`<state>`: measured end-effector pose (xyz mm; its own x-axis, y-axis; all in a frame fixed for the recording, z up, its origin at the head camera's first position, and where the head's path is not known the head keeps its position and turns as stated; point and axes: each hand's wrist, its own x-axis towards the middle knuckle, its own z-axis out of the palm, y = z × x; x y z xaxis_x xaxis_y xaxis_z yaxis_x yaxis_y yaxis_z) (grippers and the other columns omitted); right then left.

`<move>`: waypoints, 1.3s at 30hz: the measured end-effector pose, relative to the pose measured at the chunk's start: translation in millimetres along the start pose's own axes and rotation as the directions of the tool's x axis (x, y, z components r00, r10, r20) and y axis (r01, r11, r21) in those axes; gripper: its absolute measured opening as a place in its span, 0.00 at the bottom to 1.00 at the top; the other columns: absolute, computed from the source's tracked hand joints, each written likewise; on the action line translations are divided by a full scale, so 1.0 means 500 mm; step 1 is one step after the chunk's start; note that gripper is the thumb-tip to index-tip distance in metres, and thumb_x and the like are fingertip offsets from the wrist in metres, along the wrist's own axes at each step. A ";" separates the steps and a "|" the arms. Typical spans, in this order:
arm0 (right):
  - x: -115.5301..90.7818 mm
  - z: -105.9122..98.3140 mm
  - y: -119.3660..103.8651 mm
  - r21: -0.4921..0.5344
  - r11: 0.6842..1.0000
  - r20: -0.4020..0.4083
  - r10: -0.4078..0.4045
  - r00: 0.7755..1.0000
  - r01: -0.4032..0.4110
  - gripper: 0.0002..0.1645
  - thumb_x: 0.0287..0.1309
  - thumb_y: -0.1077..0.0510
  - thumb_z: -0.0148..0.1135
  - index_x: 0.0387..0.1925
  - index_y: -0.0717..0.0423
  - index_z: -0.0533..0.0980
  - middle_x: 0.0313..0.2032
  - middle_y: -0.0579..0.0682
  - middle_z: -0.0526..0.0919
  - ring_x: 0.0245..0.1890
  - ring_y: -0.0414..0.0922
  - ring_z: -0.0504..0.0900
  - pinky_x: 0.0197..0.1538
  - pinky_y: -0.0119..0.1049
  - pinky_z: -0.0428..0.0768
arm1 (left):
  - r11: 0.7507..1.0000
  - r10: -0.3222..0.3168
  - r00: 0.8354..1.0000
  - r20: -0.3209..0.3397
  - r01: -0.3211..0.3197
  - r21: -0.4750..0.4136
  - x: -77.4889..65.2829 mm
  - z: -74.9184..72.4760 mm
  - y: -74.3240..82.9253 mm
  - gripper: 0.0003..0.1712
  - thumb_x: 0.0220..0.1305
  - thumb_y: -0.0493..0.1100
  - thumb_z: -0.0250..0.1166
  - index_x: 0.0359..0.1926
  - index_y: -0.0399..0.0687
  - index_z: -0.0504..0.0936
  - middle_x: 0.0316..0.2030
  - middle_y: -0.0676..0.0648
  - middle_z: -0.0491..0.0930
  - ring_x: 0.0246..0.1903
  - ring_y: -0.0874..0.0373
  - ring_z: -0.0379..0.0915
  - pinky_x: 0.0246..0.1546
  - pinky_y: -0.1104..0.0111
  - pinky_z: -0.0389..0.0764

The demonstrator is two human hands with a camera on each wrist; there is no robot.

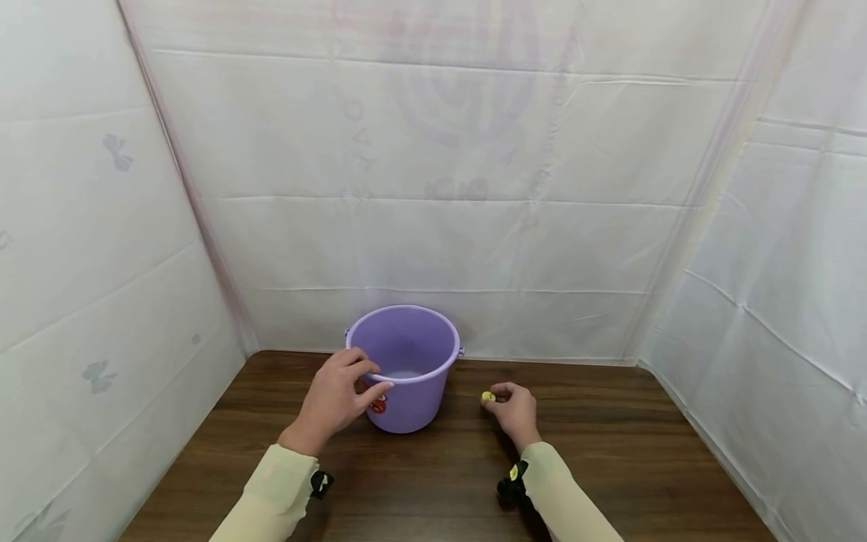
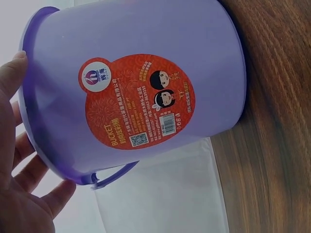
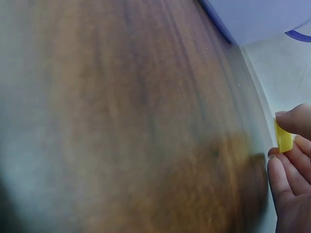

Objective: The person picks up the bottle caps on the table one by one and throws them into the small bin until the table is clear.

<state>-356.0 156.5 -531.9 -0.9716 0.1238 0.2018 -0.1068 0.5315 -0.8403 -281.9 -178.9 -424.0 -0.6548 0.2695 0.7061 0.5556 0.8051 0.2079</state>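
Note:
A purple plastic bucket (image 1: pixel 409 403) stands upright on the brown wooden table, its mouth facing up. My left hand (image 1: pixel 339 395) holds the bucket's rim on its near left side, thumb and fingers spread along the edge. In the left wrist view, a red label (image 2: pixel 138 102) with print and cartoon faces covers part of the bucket's side. To the right of the bucket, my right hand (image 1: pixel 516 412) pinches a small round yellow piece (image 1: pixel 488 396) between thumb and fingers. From the right wrist, this yellow piece (image 3: pixel 283 137) appears edge-on, close to the fingertips.
The dark wood-grained table (image 1: pixel 420 489) ends at a pale sheet wall (image 1: pixel 542 324) just behind the bucket. Similar sheets rise at the left and right sides. The bucket's purple handle (image 2: pixel 116 175) hangs on the far side in the left wrist view.

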 end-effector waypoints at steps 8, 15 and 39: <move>-0.019 -0.003 0.000 0.076 0.997 -0.008 -0.002 1.000 0.002 0.15 0.48 0.63 0.80 0.39 0.62 0.85 0.37 0.56 0.90 0.38 0.47 0.90 0.42 0.37 0.86 | 1.000 0.012 1.000 -0.003 -0.012 -0.005 0.000 0.001 -0.001 0.15 0.51 0.55 0.81 0.32 0.53 0.87 0.32 0.55 0.76 0.35 0.60 0.70 0.37 0.64 0.79; -0.033 -0.004 -0.019 0.098 0.995 0.006 -0.023 1.000 0.023 0.15 0.47 0.61 0.81 0.38 0.60 0.86 0.36 0.54 0.90 0.37 0.45 0.89 0.39 0.30 0.85 | 1.000 0.013 1.000 -0.010 -0.013 -0.002 0.000 -0.002 -0.003 0.15 0.51 0.54 0.82 0.31 0.53 0.87 0.32 0.55 0.75 0.34 0.60 0.70 0.37 0.64 0.79; -0.079 -0.055 -0.091 0.200 0.972 0.056 -0.137 0.989 0.123 0.15 0.45 0.62 0.83 0.37 0.56 0.86 0.36 0.52 0.90 0.36 0.44 0.88 0.40 0.26 0.83 | 1.000 -0.016 0.999 0.040 0.016 0.016 0.001 -0.002 -0.001 0.16 0.52 0.56 0.81 0.32 0.54 0.88 0.31 0.56 0.75 0.33 0.61 0.69 0.37 0.65 0.77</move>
<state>-307.2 150.4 -487.7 -0.9582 0.0028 0.2861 -0.2655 0.3642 -0.8927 -282.0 -179.5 -422.8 -0.6837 0.2770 0.6752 0.5366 0.8178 0.2079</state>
